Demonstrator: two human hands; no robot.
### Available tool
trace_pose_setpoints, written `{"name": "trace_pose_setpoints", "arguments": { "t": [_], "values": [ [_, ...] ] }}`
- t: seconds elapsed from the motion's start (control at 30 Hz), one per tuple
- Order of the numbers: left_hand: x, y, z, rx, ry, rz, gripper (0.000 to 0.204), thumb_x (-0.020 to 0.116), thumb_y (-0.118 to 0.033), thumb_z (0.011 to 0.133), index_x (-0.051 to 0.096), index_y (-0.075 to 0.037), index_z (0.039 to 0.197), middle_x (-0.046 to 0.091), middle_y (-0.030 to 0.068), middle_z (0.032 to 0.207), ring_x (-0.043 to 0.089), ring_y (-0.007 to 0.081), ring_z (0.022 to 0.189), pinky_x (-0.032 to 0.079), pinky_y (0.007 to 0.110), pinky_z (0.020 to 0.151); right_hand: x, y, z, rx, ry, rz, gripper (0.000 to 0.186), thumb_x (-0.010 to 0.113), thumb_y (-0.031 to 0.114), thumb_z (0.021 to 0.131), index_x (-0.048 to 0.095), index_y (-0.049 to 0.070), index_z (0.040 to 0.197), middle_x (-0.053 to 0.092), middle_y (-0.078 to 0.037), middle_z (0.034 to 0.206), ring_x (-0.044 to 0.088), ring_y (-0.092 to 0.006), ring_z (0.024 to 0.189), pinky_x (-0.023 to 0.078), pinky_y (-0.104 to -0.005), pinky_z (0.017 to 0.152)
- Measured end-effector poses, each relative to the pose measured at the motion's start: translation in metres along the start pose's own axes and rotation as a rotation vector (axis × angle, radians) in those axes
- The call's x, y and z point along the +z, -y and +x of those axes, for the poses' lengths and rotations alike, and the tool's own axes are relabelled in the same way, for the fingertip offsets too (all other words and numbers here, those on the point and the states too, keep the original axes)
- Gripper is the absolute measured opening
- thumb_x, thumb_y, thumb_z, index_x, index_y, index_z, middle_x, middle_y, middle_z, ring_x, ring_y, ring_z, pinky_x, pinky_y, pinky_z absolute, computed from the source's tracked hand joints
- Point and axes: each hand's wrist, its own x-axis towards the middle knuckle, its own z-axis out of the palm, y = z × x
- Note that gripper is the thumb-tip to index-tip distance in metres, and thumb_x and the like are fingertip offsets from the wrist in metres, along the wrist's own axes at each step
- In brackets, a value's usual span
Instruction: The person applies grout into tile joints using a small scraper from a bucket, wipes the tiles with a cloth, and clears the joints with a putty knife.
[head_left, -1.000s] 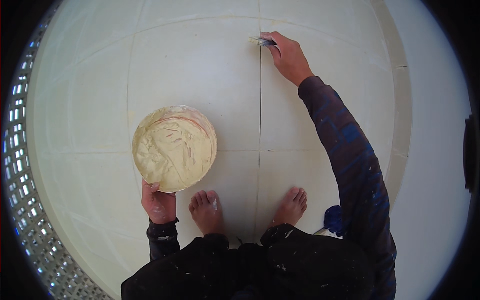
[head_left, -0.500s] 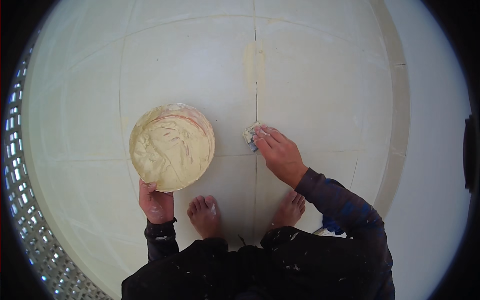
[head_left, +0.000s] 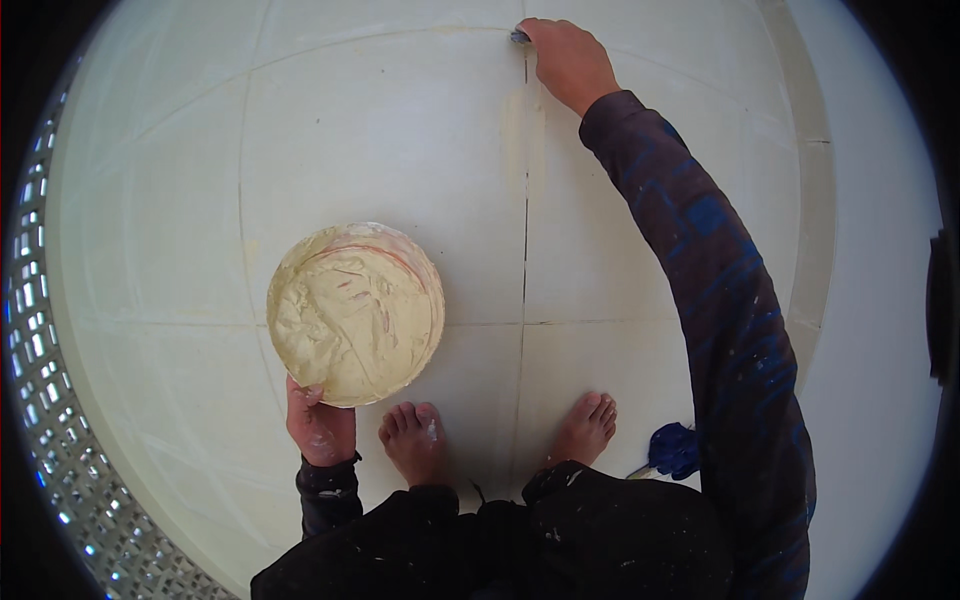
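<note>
I squat barefoot on a floor of large cream tiles (head_left: 380, 150). My left hand (head_left: 318, 425) grips the near rim of a round bowl (head_left: 355, 312) full of pale, creamy grout paste, which rests on the floor in front of my left foot. My right hand (head_left: 566, 58) is stretched far forward and is shut on a small scraper (head_left: 520, 37), pressed against the dark tile joint (head_left: 525, 230) running away from me. A strip of pale paste covers the joint just below that hand.
My bare feet (head_left: 500, 435) stand either side of the joint. A blue object (head_left: 672, 450) lies on the floor by my right foot. A wall of small glass mosaic tiles (head_left: 45, 400) curves along the left. A white raised edge (head_left: 860, 300) runs on the right.
My right hand has gone from the far end of the joint back toward the bowl, then out again to the far end. The bowl and my left hand stay in place.
</note>
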Motion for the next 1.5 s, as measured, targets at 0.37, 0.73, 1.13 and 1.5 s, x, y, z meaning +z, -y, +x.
{"name": "trace_pose_setpoints", "arguments": {
  "t": [0.37, 0.73, 1.13, 1.5],
  "values": [
    [-0.009, 0.002, 0.007, 0.026, 0.089, 0.019, 0.057, 0.053, -0.016, 0.089, 0.049, -0.005, 0.145, 0.055, 0.0127, 0.148, 0.053, 0.0311, 0.138, 0.045, 0.049, 0.114, -0.055, 0.083, -0.179, 0.001, 0.176, 0.19, 0.021, 0.061, 0.003, 0.093, 0.068, 0.003, 0.114, 0.075, -0.015, 0.111, 0.069, -0.0334, 0.102, 0.059, -0.0429, 0.083],
    [-0.007, 0.001, 0.003, 0.02, 0.075, -0.025, 0.064, 0.055, -0.017, 0.089, 0.044, -0.002, 0.15, 0.051, 0.0152, 0.151, 0.049, 0.032, 0.142, 0.04, 0.049, 0.118, -0.005, -0.01, 0.033, -0.052, 0.097, 0.113, 0.027, 0.051, 0.001, 0.099, 0.062, 0.005, 0.123, 0.073, -0.021, 0.108, 0.067, -0.0416, 0.1, 0.054, -0.0491, 0.086],
    [-0.011, 0.002, 0.006, 0.025, 0.088, 0.02, 0.064, 0.055, -0.018, 0.09, 0.044, -0.002, 0.15, 0.051, 0.0157, 0.151, 0.05, 0.0323, 0.141, 0.041, 0.049, 0.117, -0.038, 0.083, -0.207, -0.156, 0.096, 0.245, 0.03, 0.06, -0.001, 0.088, 0.063, 0.003, 0.118, 0.07, -0.01, 0.119, 0.065, -0.0288, 0.108, 0.055, -0.0394, 0.094],
    [-0.009, -0.001, 0.01, -0.01, 0.096, -0.023, 0.055, 0.054, -0.015, 0.088, 0.052, -0.005, 0.143, 0.057, 0.0116, 0.146, 0.056, 0.0303, 0.136, 0.049, 0.049, 0.109, -0.048, 0.096, -0.222, 0.082, 0.092, 0.433, 0.032, 0.056, -0.004, 0.092, 0.067, 0.001, 0.122, 0.072, -0.016, 0.125, 0.066, -0.0341, 0.119, 0.058, -0.0431, 0.096]
  ]
}}
